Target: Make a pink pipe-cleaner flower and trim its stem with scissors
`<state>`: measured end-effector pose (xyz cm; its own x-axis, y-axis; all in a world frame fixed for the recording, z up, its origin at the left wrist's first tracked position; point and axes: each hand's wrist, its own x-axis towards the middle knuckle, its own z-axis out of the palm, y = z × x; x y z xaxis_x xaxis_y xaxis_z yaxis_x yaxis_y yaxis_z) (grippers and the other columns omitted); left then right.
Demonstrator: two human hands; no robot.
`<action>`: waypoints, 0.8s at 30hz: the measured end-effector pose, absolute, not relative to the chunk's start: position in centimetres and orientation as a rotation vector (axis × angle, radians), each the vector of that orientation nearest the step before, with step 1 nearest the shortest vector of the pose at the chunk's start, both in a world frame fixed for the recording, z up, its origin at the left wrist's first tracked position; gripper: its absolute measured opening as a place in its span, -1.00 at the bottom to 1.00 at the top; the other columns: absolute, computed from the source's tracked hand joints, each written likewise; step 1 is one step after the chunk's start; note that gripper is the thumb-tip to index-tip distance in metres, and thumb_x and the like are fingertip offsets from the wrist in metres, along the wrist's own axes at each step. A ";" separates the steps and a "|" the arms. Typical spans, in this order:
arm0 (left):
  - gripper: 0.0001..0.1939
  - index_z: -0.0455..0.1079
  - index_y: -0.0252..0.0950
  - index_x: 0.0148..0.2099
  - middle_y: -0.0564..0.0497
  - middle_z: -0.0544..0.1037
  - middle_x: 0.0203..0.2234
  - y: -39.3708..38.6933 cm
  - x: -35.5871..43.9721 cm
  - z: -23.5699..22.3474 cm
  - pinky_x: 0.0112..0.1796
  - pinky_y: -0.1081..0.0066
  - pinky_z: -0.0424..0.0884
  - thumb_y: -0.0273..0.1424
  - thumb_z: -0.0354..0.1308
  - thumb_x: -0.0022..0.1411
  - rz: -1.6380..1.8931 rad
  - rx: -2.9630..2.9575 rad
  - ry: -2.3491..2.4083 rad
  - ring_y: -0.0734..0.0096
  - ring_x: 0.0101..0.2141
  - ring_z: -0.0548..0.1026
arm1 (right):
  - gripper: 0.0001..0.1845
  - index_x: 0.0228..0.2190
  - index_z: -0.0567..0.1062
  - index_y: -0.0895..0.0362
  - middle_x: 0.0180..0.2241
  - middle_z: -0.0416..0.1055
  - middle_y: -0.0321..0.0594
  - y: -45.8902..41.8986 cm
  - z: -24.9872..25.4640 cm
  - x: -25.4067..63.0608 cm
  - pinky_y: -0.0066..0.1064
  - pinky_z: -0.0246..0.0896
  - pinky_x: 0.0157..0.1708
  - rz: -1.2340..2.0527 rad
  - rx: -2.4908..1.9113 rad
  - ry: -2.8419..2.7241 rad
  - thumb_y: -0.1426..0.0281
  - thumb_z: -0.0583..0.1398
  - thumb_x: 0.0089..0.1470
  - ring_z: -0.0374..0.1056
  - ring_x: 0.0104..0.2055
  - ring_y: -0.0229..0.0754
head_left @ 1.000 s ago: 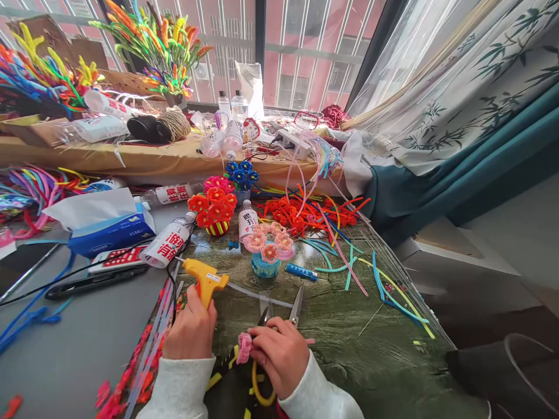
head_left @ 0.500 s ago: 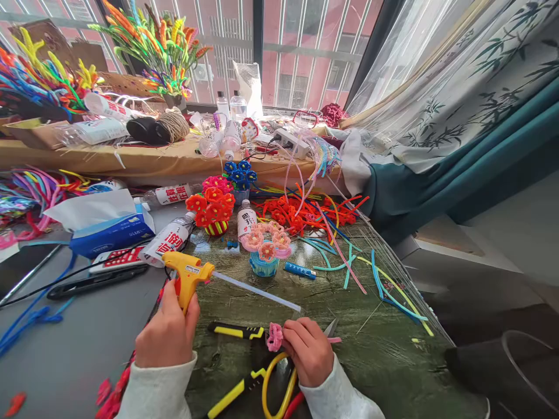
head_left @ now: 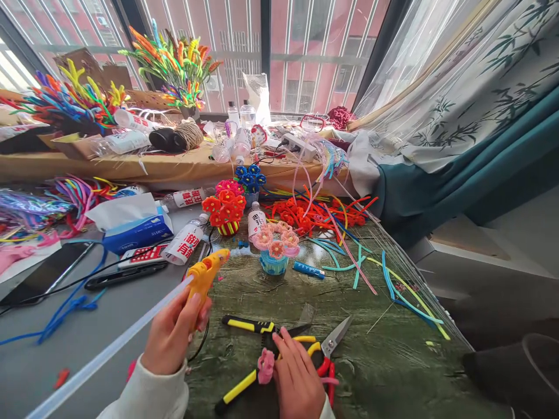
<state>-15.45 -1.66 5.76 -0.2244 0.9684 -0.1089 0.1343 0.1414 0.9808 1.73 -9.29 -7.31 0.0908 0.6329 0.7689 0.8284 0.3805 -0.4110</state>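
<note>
My left hand (head_left: 171,334) is closed around the grip of a yellow hot glue gun (head_left: 204,278). A long translucent glue stick (head_left: 117,343) runs from the gun's back end to the lower left. Low in the middle, my right hand (head_left: 297,375) holds a small pink pipe-cleaner flower (head_left: 265,365), whose stem (head_left: 329,381) shows beyond the palm. Its fingers lie nearly straight over the stem. Beneath and beside this hand are a tool with black-and-yellow handles (head_left: 248,324) and scissors (head_left: 337,337) with red and yellow about their handles.
Pink flowers (head_left: 278,240) stand in a blue pot (head_left: 273,265), near a blue glue-stick-sized tube (head_left: 308,270). Behind are red flowers (head_left: 225,203), a bottle (head_left: 256,220) and red pipe cleaners (head_left: 314,212). Tissues (head_left: 137,230) and a phone (head_left: 48,273) lie left.
My left hand has turned the glue gun around, so its stick points lower left instead of right. My right hand moved down with the flower, uncovering the scissors. The view has shifted.
</note>
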 end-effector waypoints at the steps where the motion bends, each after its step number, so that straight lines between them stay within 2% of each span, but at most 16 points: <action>1: -0.66 0.24 -0.25 -0.44 0.17 0.22 -0.66 -1.7 -15.7 5.9 -0.69 0.50 0.06 -0.08 0.11 0.12 1.199 1.055 1.472 0.57 -0.68 0.14 | -0.64 -0.33 0.48 0.16 -0.27 0.60 -0.06 -8.9 -7.1 2.0 -0.17 0.33 -0.09 -0.229 -1.358 -1.607 0.49 -0.08 0.32 0.51 -0.10 0.00; 5: -0.52 0.12 -0.25 -0.61 0.20 0.13 -0.73 -2.1 -17.2 6.6 -0.67 0.52 0.07 -0.06 0.19 0.10 1.245 0.941 1.320 0.62 -0.70 0.08 | -0.66 -0.30 0.49 0.18 -0.21 0.59 -0.06 -7.4 -6.0 4.2 -0.19 0.34 -0.06 -0.170 -1.250 -1.846 0.49 -0.07 0.32 0.49 -0.06 -0.02; 10: -0.41 0.16 -0.29 -0.69 0.15 0.17 -0.80 -3.3 -18.3 6.9 -0.67 0.52 0.11 0.06 0.15 0.09 1.199 0.913 1.274 0.62 -0.73 0.11 | -0.67 -0.33 0.49 0.19 -0.23 0.58 -0.04 -5.8 -6.1 6.0 -0.18 0.33 -0.06 -0.224 -1.187 -1.853 0.54 -0.04 0.29 0.45 -0.02 -0.01; 13: -0.38 0.18 -0.31 -0.71 0.13 0.20 -0.82 -3.8 -18.3 6.4 -0.68 0.54 0.10 0.11 0.15 0.05 1.140 0.885 1.246 0.63 -0.76 0.14 | -0.70 -0.37 0.49 0.16 -0.15 0.54 -0.01 -5.7 -4.9 6.5 -0.12 0.29 -0.03 -0.064 -1.197 -1.814 0.45 0.00 0.29 0.42 0.00 0.04; 15: -0.41 0.25 -0.31 -0.67 0.14 0.19 -0.85 -4.1 -18.2 6.0 -0.69 0.54 0.08 0.11 0.14 0.05 1.124 0.887 1.224 0.63 -0.78 0.11 | -0.71 -0.31 0.50 0.14 -0.22 0.54 -0.04 -5.9 -3.3 6.3 -0.21 0.33 -0.13 0.137 -1.194 -1.729 0.35 0.01 0.30 0.47 -0.14 -0.03; 19: -0.49 0.45 -0.28 -0.38 0.19 0.16 -0.87 -4.4 -17.7 5.6 -0.70 0.55 0.04 0.11 0.10 0.08 1.109 0.881 1.251 0.65 -0.78 -0.01 | -0.73 -0.22 0.51 0.10 -0.36 0.53 -0.16 -5.2 -0.4 4.7 -0.40 0.36 -0.34 0.513 -1.094 -1.511 0.30 0.04 0.28 0.47 -0.31 -0.14; 21: -0.48 0.47 -0.27 -0.36 0.20 0.13 -0.87 -4.6 -17.8 5.4 -0.69 0.56 0.04 0.11 0.07 0.09 1.102 0.880 1.265 0.66 -0.78 -0.04 | -0.67 -0.25 0.54 0.12 -0.41 0.53 -0.16 -4.0 -0.1 3.7 -0.44 0.33 -0.45 0.604 -1.075 -1.449 0.24 0.03 0.28 0.44 -0.43 -0.19; 24: -0.49 0.49 -0.28 -0.36 0.18 0.13 -0.85 -4.8 -18.3 5.0 -0.69 0.55 0.05 0.10 0.07 0.11 1.041 0.922 1.245 0.65 -0.77 -0.02 | -0.67 -0.25 0.56 0.16 -0.40 0.55 -0.12 -2.0 -0.6 2.7 -0.44 0.33 -0.48 0.644 -1.045 -1.387 0.23 0.08 0.25 0.44 -0.45 -0.17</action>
